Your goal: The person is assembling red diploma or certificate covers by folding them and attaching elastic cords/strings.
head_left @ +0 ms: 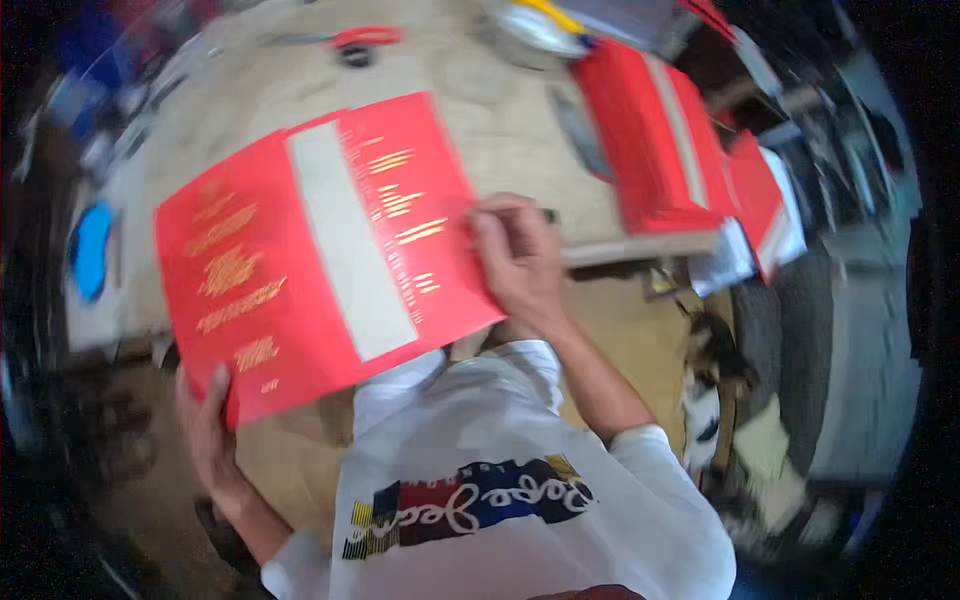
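A red printed sheet (pixel 300 290) with gold lettering and a pale blank strip down its middle is held in front of me, tilted over the table's near edge. My left hand (pixel 205 425) grips its lower left corner, thumb on top and the other fingers partly hidden. At its right edge my right hand (pixel 525 265) is closed, fingers curled and pinching the border. To the right lies a thick stack of red sheets (pixel 640 140) with a similar pale strip.
Red-handled scissors (pixel 368 37) and a small black round thing (pixel 356 56) lie at the back of the wooden table (pixel 490 130). A bright blue oval object (pixel 92 250) is at far left. Loose white and red papers (pixel 722 262) overhang the right table corner.
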The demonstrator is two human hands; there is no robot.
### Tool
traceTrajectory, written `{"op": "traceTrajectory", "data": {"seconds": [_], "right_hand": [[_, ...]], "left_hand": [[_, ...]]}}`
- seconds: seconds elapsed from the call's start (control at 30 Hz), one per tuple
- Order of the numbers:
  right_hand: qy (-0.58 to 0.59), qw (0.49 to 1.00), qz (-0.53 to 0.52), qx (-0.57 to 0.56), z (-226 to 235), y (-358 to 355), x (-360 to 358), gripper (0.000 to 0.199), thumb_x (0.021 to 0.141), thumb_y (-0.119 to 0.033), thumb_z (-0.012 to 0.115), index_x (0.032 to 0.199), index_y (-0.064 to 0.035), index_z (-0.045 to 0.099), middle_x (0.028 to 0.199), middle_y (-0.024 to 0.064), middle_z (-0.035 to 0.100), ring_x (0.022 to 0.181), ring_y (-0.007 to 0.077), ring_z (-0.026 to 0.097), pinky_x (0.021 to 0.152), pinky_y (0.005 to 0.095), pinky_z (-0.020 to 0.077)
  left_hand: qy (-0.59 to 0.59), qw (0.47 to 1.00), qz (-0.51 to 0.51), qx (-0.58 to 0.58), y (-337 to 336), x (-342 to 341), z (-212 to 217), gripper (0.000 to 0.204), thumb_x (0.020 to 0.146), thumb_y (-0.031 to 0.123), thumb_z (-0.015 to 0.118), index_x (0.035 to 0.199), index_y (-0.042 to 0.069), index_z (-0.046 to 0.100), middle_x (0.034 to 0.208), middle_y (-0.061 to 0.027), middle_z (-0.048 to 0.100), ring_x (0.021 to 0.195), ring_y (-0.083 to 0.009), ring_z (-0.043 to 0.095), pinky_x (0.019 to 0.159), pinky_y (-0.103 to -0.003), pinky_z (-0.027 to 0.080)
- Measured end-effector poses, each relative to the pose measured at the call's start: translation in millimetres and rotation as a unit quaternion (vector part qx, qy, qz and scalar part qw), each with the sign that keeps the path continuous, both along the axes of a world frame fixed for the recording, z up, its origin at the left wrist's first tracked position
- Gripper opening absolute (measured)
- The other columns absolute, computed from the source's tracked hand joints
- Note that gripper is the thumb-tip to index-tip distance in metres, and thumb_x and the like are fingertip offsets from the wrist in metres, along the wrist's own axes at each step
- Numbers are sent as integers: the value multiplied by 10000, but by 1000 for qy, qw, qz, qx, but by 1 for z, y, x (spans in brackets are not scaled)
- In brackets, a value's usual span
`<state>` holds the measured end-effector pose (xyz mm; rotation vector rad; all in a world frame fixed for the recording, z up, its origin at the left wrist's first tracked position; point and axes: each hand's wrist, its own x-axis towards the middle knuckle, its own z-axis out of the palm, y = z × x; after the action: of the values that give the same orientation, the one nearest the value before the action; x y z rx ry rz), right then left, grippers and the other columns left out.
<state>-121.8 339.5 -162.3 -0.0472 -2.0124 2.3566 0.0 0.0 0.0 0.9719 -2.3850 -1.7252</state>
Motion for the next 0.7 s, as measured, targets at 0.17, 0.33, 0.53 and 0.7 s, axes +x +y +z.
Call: {"op": "traceTrajectory", "data": {"seconds": [0.17, 0.33, 0.53, 0.7], "right_hand": [[17, 995, -91, 24, 7, -52, -40, 112, 1048, -44, 599, 1159, -36, 616, 1035, 76, 718, 827, 120, 646, 780, 243, 539], [201, 963, -54, 170, 18, 43, -183, 128, 1052, -74, 620, 1169, -21, 614, 1070, 101, 729, 877, 137, 670, 811, 253, 550], [197, 965, -111, 131, -76, -146, -82, 138, 1059, -46, 605, 1192, -9, 601, 1124, 126, 720, 896, 156, 670, 843, 276, 562], [271, 942, -133, 146, -146, -110, -57, 145, 1068, -26, 576, 1211, -6, 594, 1165, 143, 709, 914, 170, 669, 871, 288, 563]], "left_hand": [[-6, 999, -14, 47, -31, -64, -50, 514, 935, 99, 777, 1393, -38, 588, 1209, -171, 713, 933, -206, 714, 834, -290, 596], [241, 941, 27, 235, 84, -181, -203, 532, 917, 53, 786, 1393, 1, 554, 1191, -132, 704, 957, -166, 685, 854, -277, 578], [207, 973, -21, 104, -102, -92, -220, 570, 914, 56, 786, 1414, 20, 516, 1219, -123, 688, 986, -162, 677, 872, -274, 568], [244, 966, -27, 83, -62, -73, -282, 607, 909, 40, 776, 1441, 31, 483, 1253, -126, 679, 1014, -169, 679, 884, -279, 565]]}}
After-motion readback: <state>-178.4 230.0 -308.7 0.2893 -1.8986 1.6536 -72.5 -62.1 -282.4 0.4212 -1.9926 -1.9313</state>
